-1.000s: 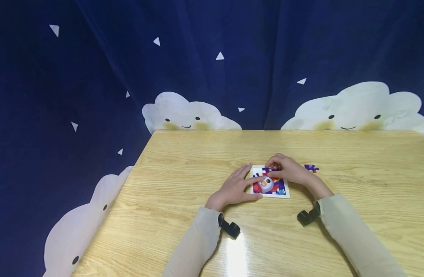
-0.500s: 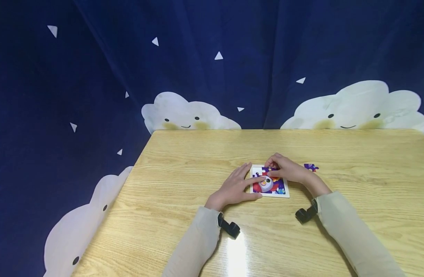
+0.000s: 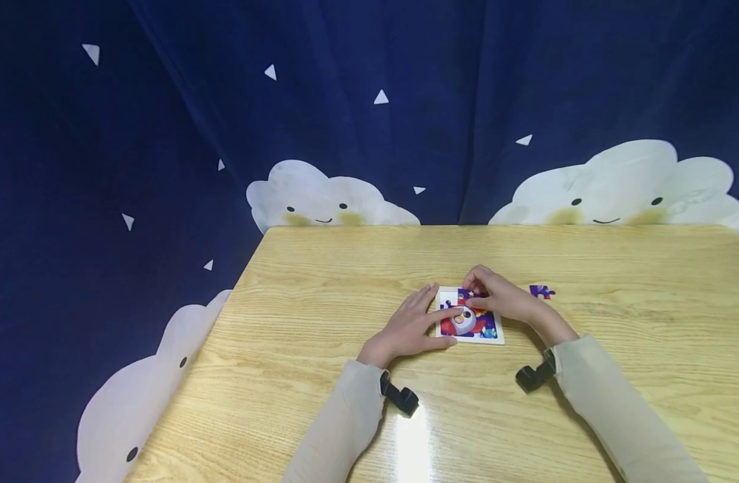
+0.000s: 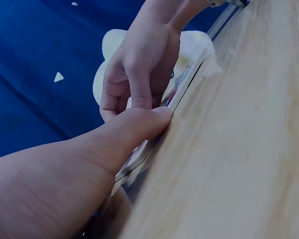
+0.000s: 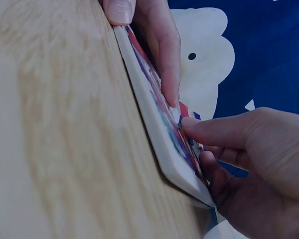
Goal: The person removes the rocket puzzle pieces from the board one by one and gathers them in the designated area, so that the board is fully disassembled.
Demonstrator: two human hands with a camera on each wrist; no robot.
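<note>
A small jigsaw puzzle [image 3: 479, 329] in a white frame lies on the table, with a penguin-like face in red, purple and white. A white patch shows at its upper left. My left hand [image 3: 410, 327] rests on it from the left with spread fingers, the index fingertip on the printed face and the thumb at the near edge. At the upper part, my right hand [image 3: 502, 296] pinches a puzzle piece [image 5: 184, 107] between thumb and curled fingers. That piece stands slightly raised in the right wrist view, and the fingers hide most of it.
One loose purple puzzle piece [image 3: 541, 292] lies on the table to the right of the frame, beyond the right wrist. The wooden table [image 3: 321, 282] ends at a dark blue curtain [image 3: 345, 80] with clouds. Black wrist mounts [image 3: 404, 400] hang at both cuffs.
The right hand and the pinched puzzle piece have shifted very slightly at the top of the puzzle. The left hand stays where it was.
</note>
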